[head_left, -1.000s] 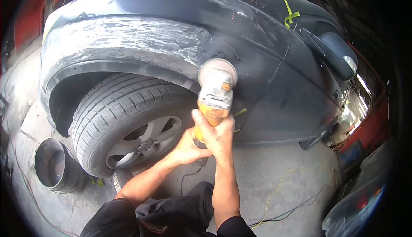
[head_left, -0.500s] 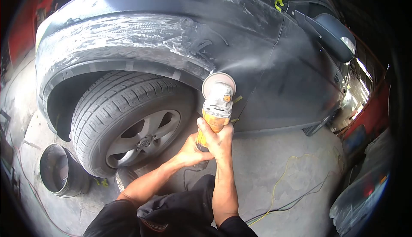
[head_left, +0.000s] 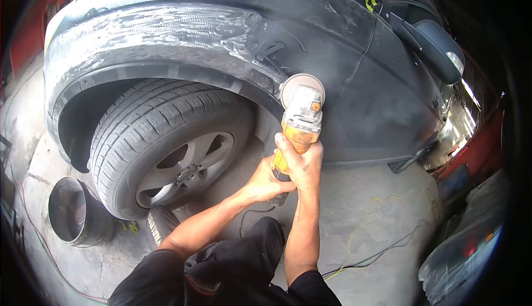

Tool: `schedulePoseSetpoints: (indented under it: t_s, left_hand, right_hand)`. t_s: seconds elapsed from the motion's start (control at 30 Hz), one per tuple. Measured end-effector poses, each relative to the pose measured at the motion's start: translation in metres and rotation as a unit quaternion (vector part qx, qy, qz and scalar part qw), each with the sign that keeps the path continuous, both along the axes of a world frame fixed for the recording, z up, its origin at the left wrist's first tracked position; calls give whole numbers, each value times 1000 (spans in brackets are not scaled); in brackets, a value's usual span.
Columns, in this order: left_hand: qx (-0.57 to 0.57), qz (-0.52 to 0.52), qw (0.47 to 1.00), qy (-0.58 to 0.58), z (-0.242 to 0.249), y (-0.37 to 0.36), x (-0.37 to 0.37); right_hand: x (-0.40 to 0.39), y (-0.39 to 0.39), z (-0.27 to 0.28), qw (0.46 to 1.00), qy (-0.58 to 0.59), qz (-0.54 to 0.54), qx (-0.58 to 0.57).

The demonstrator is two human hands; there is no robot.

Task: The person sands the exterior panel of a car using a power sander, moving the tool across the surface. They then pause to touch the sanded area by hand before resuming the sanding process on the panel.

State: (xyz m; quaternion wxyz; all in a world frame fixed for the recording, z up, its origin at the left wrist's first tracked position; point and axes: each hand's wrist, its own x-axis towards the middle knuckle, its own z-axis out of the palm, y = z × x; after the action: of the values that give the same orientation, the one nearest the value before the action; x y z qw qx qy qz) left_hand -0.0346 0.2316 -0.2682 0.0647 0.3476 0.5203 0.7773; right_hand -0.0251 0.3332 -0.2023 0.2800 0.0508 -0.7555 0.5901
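Both hands grip a yellow angle grinder (head_left: 300,134) with a grey head and a round sanding disc (head_left: 292,87). My right hand (head_left: 306,164) wraps round the body, thumb along its top. Further back, my left hand (head_left: 262,183) is closed on the rear handle, its fingers partly hidden. The disc lies over the rear edge of the wheel arch on a dark car fender (head_left: 327,67); whether it touches cannot be made out. Bare, scratched metal (head_left: 166,26) runs above the arch, left of the disc.
Under the arch stands a tyre (head_left: 124,145) with a spoked wheel. A black bucket (head_left: 91,220) sits on the concrete floor at left. Cables (head_left: 382,253) trail across the floor at right, near plastic-wrapped material (head_left: 465,245). The side mirror (head_left: 435,51) projects at upper right.
The grinder and both hands have shifted right and slightly up in the view, and the car appears higher. The pale dust spray beside the disc has thinned to a faint haze.
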Motion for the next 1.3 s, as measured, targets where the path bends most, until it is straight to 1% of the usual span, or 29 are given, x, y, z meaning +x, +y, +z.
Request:
schedulePoseSetpoints:
  t_s: [0.1,0.13,0.23,0.27,0.33,0.37,0.47,0.5,0.57,0.63,0.67,0.73,0.83,0.87,0.93,0.97,1.03,1.07,1.13,1.17,1.23,1.3]
  left_hand:
    - [6,-27,1000,-9,-18,13,-8]
    - [4,-35,999,-10,-23,15,-9]
    - [50,3,999,6,-25,19,-15]
    - [62,12,998,12,-24,18,-17]
    - [86,29,996,26,-10,14,-20]
    - [82,43,995,39,-8,13,-21]
    - [111,-2,994,8,-24,24,-24]
    - [94,3,996,14,-27,23,-24]
    - [74,17,997,30,-31,22,-25]
    - [96,27,994,41,-18,16,-27]
    - [107,32,993,46,-12,13,-27]
    - [137,54,988,47,-1,9,-28]
    - [121,29,991,41,-7,13,-29]
    - [116,22,992,40,-11,14,-31]
    - [107,9,993,40,-16,16,-33]
    - [115,15,992,48,-17,15,-35]
    - [136,31,989,52,-6,8,-33]
    - [131,36,989,53,-3,7,-36]
    - [121,46,990,55,0,4,-38]
    - [142,33,989,38,-2,6,-35]
    - [110,28,992,46,-4,10,-32]
    - [91,22,994,53,-7,10,-31]
  right_hand:
    - [-1,11,-8,999,-35,-5,16]
    - [0,11,-10,1000,-14,-4,26]
    - [-6,1,-8,998,40,16,52]
    - [-9,-2,-6,996,43,-3,82]
    - [-10,-12,9,989,92,8,118]
    - [-9,-15,14,988,95,12,118]
    - [-5,-10,11,996,42,12,75]
    - [-9,-2,-1,995,51,-7,84]
    - [-12,-2,-8,995,53,-6,81]
    - [-12,-12,2,994,69,5,86]
    - [-12,-19,8,989,100,-2,109]
    - [-10,-29,24,990,72,4,119]
    - [-11,-23,22,990,68,-5,124]
    - [-11,-21,18,991,77,-8,105]
    - [-12,-18,13,996,58,7,69]
    - [-13,-18,12,994,64,2,94]
    - [-14,-29,22,987,77,-10,142]
    - [-10,-36,32,988,65,10,137]
    - [-9,-42,42,986,63,13,155]
    - [-10,-39,37,987,68,7,144]
    - [-12,-30,25,991,78,9,109]
    - [-14,-26,18,992,78,12,98]
